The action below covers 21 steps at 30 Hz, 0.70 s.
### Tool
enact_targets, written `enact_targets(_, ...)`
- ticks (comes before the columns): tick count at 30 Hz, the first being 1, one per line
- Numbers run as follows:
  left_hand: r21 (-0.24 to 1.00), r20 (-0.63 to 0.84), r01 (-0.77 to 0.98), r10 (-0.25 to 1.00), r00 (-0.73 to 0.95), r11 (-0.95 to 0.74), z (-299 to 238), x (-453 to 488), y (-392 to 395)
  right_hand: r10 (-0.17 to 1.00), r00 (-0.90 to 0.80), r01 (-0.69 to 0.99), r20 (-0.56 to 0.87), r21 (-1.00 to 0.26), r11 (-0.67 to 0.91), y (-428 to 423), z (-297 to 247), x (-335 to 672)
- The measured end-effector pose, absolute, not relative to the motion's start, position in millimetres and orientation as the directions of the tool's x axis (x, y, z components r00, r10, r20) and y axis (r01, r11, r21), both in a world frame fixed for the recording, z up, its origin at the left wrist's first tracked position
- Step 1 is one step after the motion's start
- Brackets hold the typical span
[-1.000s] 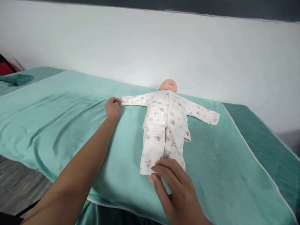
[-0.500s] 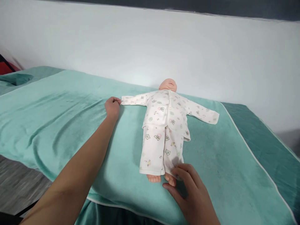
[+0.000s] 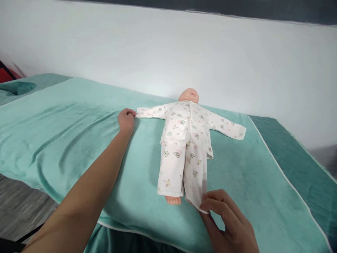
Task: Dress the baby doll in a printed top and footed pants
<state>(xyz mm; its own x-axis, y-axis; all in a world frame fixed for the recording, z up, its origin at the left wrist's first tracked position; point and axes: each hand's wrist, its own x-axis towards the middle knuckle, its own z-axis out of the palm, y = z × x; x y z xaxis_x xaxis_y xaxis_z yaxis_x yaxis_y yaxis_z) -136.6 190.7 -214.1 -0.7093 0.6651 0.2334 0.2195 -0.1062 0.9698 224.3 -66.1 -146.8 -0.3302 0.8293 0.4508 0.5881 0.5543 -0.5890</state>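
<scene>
A baby doll lies on its back with its arms spread. It wears a white printed baby shirt and matching baby trousers. My left hand pinches the cuff of the shirt sleeve on the left. At the lower right, my right hand grips the hem of the right trouser leg between thumb and fingers and holds it stretched downward. That hem covers the doll's foot on this side. The other foot sticks out below the left trouser leg.
A light green blanket with white piping lies under the doll, over a darker green cover. Behind stands a white wall. Grey flooring shows at the lower left, and something red at the far left.
My right hand has moved slightly right and down, drawing the trouser hem over the doll's right-side foot, which showed before. My left hand stays at the sleeve cuff.
</scene>
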Motion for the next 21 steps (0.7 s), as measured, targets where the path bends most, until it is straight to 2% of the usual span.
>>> enact_targets(4, 0.969, 0.230, 0.228, 0.666, -0.709, -0.092, -214, -138, 191, 0.799, -0.330, 0.590, 0.502, -0.551, 0.590, -67, -141, 227)
enact_targets(10, 0.972, 0.221, 0.212, 0.667, -0.711, -0.096, -214, -137, 192, 0.781, -0.386, 0.580, 0.491, -0.529, 0.619, -67, -150, 223)
enact_targets(21, 0.975, 0.212, 0.203, 0.672, -0.710, -0.093, -217, -139, 194, 0.826, -0.317, 0.605, 0.466, -0.571, 0.555, -66, -144, 235)
